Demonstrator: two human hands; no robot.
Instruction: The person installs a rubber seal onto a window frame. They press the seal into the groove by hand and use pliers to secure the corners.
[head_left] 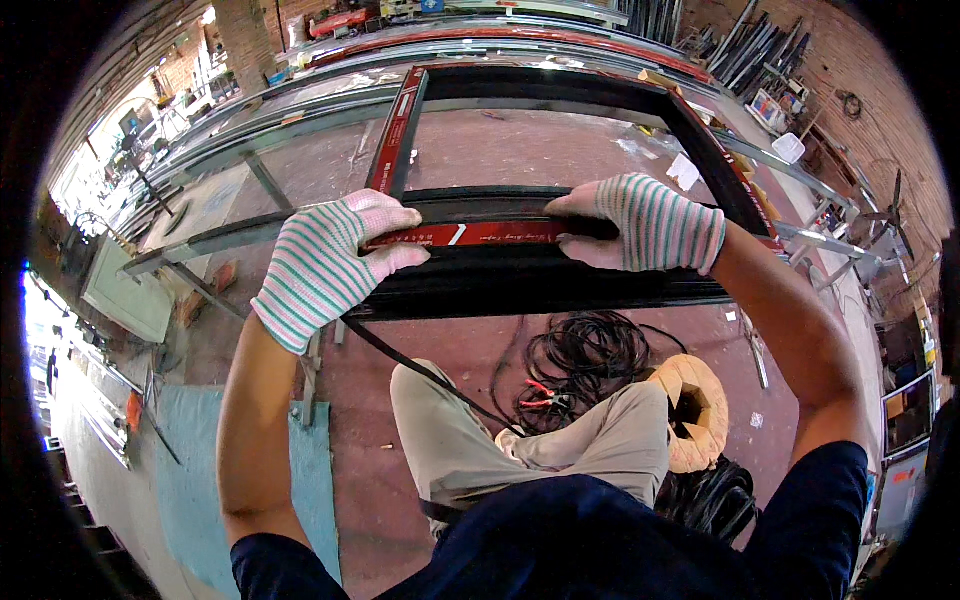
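The black frame lies in front of you, a rectangle carried on the metal rack, with its near bar closest to your body and a red strip running along that bar between your hands. Your left hand is partly closed on the left part of the near bar, a finger above the red strip and the thumb below it, the bar between them. Your right hand closes in the same pinch farther along to the right, its fingertips pointing toward the left ones, with a stretch of bar between the two hands. Both wear striped knit gloves; the rest of the fingers are partly hidden. A narrow black strip slants from below your left hand down to your lap; you cannot tell here whether that hand has hold of it. Beneath the frame, on the reddish floor, lies a tangled black coil, with red-handled pliers at its edge. A tan wrapped roll sits beside your right knee, a second black coil just behind it. Off to your left is a blue-green mat; long bars lean against the brick wall at far right.
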